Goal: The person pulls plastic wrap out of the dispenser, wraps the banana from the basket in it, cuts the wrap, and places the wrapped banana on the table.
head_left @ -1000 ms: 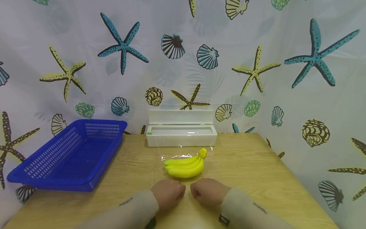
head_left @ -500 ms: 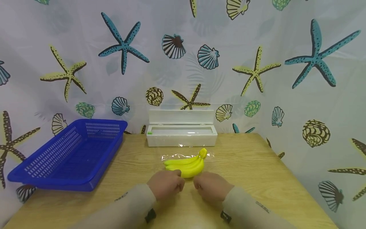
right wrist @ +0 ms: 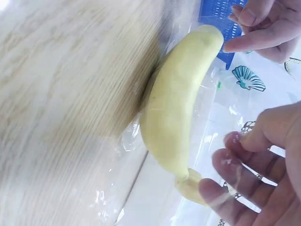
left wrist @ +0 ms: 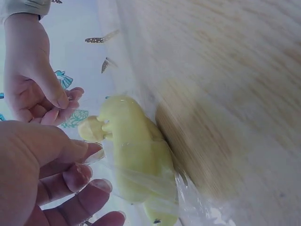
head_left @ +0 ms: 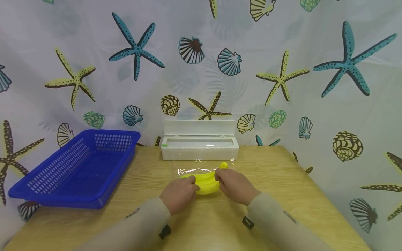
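A bunch of yellow bananas (head_left: 205,183) lies on the table in front of me, its stem end to the right. Clear cling film (head_left: 196,170) shows as glints behind the bunch and over the bananas (left wrist: 141,160) in the left wrist view. My left hand (head_left: 179,194) is above the left end of the bunch, pinching the film between thumb and forefinger. At the stem end, my right hand (head_left: 237,185) pinches the film the same way, as the right wrist view shows with the right hand (right wrist: 263,165). The film's exact outline is hard to see.
A white film dispenser box (head_left: 201,154) with its lid raised stands at the back of the wooden table (head_left: 263,167); a small green piece (head_left: 165,144) sits on its left end. A blue plastic basket (head_left: 97,202) is at the left. A patterned curtain (head_left: 251,87) encloses the table.
Both hands have moved forward and up from the table before the bananas to above the bunch, lifting the near edge of the film. The bananas, box and basket have stayed put.
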The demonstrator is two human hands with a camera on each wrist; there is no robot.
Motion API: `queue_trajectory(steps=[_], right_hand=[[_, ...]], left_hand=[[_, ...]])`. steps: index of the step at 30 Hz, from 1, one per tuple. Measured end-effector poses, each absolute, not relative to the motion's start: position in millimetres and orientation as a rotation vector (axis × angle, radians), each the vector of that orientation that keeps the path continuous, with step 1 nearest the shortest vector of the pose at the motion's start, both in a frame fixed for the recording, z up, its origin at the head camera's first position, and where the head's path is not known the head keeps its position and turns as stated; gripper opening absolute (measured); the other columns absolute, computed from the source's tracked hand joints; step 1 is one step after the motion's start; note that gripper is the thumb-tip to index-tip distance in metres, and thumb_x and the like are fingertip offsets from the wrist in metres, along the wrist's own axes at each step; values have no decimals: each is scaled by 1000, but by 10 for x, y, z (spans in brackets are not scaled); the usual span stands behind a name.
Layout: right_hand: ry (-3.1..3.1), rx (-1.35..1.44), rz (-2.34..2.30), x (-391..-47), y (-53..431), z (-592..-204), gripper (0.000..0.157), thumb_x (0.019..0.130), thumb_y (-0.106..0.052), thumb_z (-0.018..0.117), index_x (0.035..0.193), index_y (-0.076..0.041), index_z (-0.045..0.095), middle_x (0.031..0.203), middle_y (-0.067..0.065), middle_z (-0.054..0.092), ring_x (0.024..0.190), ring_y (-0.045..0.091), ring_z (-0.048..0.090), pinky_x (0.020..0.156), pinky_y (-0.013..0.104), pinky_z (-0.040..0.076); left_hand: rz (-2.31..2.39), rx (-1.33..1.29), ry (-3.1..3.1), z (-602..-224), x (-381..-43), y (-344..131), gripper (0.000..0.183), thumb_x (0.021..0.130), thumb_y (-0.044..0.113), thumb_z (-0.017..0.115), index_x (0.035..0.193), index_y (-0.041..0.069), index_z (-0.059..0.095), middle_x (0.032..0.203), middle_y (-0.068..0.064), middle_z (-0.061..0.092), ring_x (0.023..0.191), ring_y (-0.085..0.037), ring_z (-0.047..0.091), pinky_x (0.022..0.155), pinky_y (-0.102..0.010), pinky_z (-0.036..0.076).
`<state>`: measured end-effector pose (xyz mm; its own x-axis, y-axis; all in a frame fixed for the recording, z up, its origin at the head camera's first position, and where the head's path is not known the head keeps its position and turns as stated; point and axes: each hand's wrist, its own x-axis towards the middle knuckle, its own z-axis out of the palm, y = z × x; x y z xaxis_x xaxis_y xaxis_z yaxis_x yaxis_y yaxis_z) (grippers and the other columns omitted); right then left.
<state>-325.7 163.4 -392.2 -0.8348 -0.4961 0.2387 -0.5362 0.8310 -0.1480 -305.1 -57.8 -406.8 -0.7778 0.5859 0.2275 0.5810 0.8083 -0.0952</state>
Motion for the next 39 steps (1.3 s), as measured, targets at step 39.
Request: queue_trajectory(steps=[39], right_hand=[[-2506,961,-380,-3561,1591,-4264,32,75,-32,81,102,-18,72,106,2,65,110,26,55,104,51,43]], left_hand=[[-424,-758,-2978,-4277,-3541,-968,24,104,22,53,123,24,67,132,-6,61,121,-27,60,106,-47,50]])
